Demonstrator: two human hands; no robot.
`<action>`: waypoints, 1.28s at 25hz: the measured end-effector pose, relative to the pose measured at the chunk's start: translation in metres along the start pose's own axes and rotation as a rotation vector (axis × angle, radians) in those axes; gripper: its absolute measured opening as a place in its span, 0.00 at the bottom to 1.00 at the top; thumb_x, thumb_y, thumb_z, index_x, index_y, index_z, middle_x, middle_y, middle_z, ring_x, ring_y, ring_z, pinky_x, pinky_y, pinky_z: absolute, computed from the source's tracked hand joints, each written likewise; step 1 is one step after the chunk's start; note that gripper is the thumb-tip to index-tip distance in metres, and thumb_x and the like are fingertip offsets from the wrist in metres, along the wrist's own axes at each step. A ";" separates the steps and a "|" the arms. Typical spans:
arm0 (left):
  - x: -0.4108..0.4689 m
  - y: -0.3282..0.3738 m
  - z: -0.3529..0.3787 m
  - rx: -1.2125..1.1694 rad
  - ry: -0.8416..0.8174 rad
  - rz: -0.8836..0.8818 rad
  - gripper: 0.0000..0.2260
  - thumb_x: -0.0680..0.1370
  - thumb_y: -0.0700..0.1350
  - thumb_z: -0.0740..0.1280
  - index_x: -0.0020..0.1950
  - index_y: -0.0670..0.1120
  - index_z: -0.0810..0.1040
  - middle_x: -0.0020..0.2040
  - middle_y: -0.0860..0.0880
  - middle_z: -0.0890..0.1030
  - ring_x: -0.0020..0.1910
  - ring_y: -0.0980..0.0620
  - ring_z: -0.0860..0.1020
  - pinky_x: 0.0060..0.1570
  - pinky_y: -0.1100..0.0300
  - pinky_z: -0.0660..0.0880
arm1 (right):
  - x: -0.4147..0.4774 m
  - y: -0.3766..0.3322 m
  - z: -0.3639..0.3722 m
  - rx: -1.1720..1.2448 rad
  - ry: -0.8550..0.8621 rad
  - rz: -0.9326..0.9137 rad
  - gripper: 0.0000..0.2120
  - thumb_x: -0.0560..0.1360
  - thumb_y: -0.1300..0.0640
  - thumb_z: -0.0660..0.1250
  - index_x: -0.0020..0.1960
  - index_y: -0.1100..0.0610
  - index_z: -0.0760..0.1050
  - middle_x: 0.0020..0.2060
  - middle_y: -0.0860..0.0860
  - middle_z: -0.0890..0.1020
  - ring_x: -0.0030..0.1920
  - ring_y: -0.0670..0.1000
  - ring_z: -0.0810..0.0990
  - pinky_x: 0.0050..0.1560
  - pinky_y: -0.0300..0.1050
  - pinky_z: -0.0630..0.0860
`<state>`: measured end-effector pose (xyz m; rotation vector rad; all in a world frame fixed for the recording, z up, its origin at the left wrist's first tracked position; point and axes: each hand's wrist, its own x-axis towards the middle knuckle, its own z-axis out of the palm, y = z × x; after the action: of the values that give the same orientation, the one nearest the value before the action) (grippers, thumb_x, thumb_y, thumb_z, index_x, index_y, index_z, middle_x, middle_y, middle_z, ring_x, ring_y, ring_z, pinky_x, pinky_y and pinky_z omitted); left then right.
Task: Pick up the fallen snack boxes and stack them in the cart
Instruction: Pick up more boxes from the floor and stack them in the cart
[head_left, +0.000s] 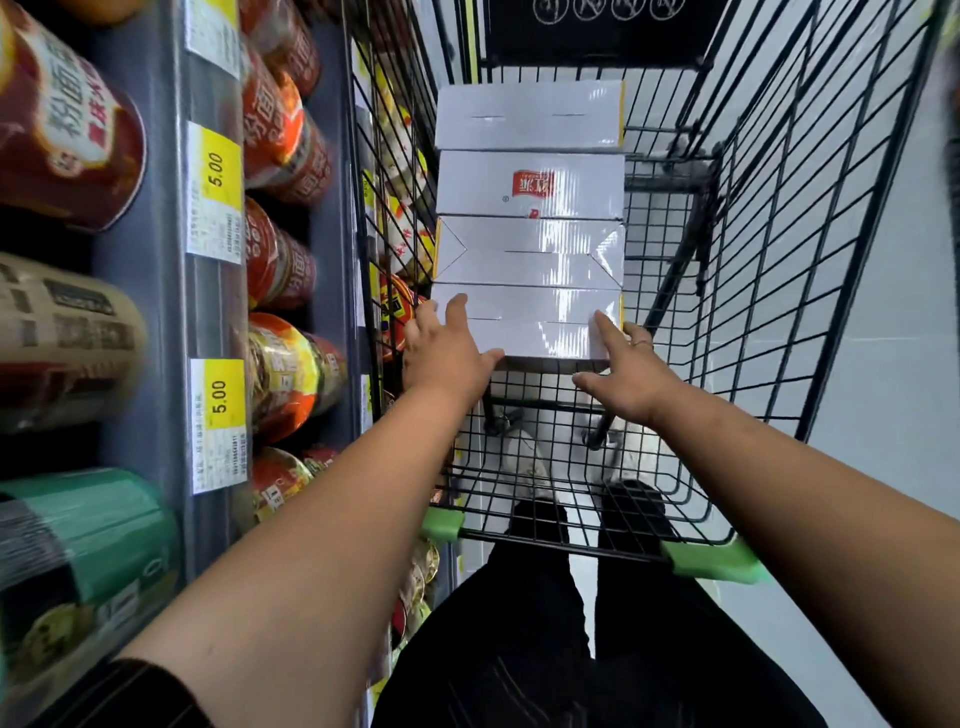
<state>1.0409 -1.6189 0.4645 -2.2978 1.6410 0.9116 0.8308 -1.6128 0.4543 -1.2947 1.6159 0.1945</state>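
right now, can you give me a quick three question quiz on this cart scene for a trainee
1. True or false: the left hand and right hand both touch the nearest box.
2. How many white boxes sit in the cart?
3. The red logo is on which box? A nearest, B third from the hands, C farthest.
Key: 1 true; 2 four; 3 B.
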 end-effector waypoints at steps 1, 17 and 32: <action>-0.003 0.000 -0.005 -0.009 0.019 0.028 0.34 0.76 0.57 0.69 0.77 0.52 0.58 0.75 0.43 0.56 0.73 0.42 0.56 0.69 0.48 0.62 | -0.003 -0.002 -0.004 -0.006 0.016 -0.004 0.41 0.76 0.48 0.67 0.79 0.45 0.44 0.78 0.57 0.44 0.75 0.62 0.58 0.74 0.52 0.59; -0.101 0.143 -0.086 0.110 0.181 0.667 0.29 0.75 0.56 0.69 0.74 0.54 0.64 0.70 0.45 0.66 0.69 0.42 0.66 0.67 0.49 0.65 | -0.195 0.017 -0.103 0.022 0.632 -0.055 0.38 0.75 0.46 0.66 0.78 0.48 0.51 0.76 0.54 0.55 0.71 0.61 0.59 0.69 0.52 0.63; -0.415 0.374 0.050 0.132 0.020 1.281 0.34 0.76 0.57 0.68 0.78 0.52 0.57 0.72 0.48 0.64 0.70 0.47 0.64 0.66 0.55 0.64 | -0.471 0.320 -0.104 0.390 0.975 0.313 0.41 0.74 0.43 0.68 0.78 0.45 0.47 0.76 0.52 0.54 0.73 0.59 0.58 0.69 0.51 0.64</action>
<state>0.5992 -1.4060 0.7365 -0.9393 3.0315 0.8418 0.4711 -1.2489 0.7252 -0.8405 2.5072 -0.6361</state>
